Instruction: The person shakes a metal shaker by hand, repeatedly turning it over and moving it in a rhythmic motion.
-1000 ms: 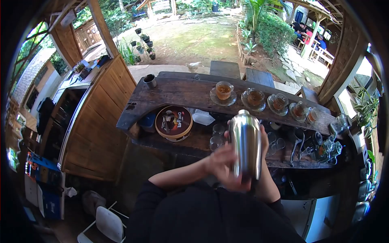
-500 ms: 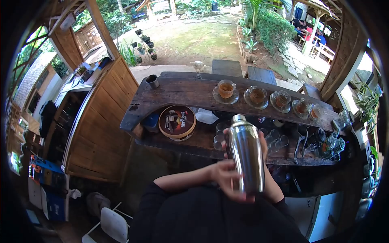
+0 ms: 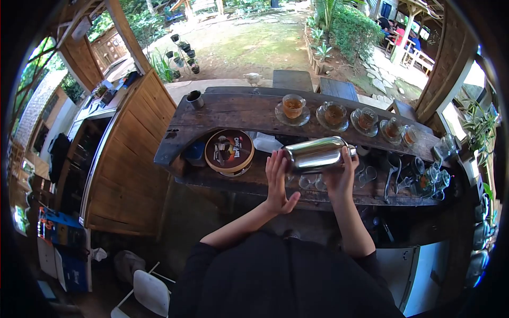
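A shiny steel cocktail shaker (image 3: 314, 155) lies sideways in the air over the counter's lower shelf, its capped end to the right. My right hand (image 3: 341, 177) is wrapped round that end, thumb near the cap. At the base end, my left hand (image 3: 276, 182) is upright with fingers stretched out and thumb apart, its fingertips right at the shaker's bottom. Just left of it on the shelf sits a round chocolate tin (image 3: 230, 150). Clear glasses (image 3: 313, 182) stand below and behind the shaker, partly hidden.
Along the wooden counter top (image 3: 238, 108) stand several glass cups of amber drink on saucers, one cup (image 3: 292, 107) nearest the middle. A metal cup (image 3: 195, 99) is at the left end. Glassware (image 3: 432, 185) crowds the right. A folding chair (image 3: 151, 293) stands lower left.
The shaker has swung from upright to sideways and risen slightly. My left hand has moved from its lower side to the base end, fingers now extended; my right hand has shifted to the cap end.
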Demonstrator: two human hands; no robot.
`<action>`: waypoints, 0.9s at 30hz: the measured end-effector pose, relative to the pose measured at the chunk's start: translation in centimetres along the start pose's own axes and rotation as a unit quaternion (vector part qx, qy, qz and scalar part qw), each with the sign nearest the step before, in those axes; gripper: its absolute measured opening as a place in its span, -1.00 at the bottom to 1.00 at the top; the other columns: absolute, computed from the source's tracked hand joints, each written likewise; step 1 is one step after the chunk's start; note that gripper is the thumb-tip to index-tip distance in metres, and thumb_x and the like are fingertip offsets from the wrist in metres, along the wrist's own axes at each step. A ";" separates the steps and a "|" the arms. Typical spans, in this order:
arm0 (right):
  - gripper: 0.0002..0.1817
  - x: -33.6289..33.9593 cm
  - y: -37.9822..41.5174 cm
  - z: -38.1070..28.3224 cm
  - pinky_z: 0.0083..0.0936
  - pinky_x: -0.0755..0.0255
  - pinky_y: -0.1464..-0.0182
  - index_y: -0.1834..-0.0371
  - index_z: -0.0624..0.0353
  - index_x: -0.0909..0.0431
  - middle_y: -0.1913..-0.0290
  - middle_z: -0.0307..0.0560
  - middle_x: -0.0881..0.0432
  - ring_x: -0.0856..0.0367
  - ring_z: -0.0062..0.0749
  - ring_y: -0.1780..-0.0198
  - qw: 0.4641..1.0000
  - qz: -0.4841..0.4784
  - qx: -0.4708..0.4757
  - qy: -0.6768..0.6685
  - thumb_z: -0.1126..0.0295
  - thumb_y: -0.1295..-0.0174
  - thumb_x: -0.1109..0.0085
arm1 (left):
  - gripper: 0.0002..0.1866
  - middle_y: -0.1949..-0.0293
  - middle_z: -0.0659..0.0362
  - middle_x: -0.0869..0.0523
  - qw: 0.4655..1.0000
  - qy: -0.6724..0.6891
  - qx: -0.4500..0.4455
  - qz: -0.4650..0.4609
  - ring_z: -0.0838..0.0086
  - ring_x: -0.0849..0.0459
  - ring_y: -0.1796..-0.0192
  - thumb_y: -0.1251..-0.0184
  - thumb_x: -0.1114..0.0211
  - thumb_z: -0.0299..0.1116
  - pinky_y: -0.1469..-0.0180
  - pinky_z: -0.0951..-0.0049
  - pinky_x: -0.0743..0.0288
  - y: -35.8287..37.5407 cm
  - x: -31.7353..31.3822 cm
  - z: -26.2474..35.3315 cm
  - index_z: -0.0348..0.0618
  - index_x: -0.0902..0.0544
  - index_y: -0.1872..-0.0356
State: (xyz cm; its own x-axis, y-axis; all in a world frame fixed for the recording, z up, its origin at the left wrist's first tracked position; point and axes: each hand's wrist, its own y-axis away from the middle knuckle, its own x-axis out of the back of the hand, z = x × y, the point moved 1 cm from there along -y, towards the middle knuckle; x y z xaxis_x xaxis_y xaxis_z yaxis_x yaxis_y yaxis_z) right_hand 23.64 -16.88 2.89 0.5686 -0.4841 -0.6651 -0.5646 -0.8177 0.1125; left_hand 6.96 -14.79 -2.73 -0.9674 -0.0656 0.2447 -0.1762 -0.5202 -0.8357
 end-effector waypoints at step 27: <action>0.13 -3.9 4.9 -5.0 -0.05 -0.38 -0.17 -0.39 -0.04 0.21 -0.25 0.39 -0.17 -0.31 0.19 -0.24 0.548 -0.175 0.714 0.400 0.23 0.11 -0.51 | -0.49 0.07 0.15 -0.67 0.626 0.618 0.471 -0.057 0.40 -0.59 -0.05 -0.44 0.10 0.08 -0.21 0.34 -0.29 -6.5 -2.0 -0.3 -0.17 -0.56 0.03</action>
State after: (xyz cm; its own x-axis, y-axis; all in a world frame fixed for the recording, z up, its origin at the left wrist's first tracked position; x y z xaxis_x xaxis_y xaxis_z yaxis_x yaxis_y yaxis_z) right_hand 21.66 -20.51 9.67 0.5493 -0.8240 0.1389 0.0941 -0.1042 -0.9901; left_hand 10.02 -10.99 2.09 -0.4628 0.4242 -0.7784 -0.6349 -0.7714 -0.0428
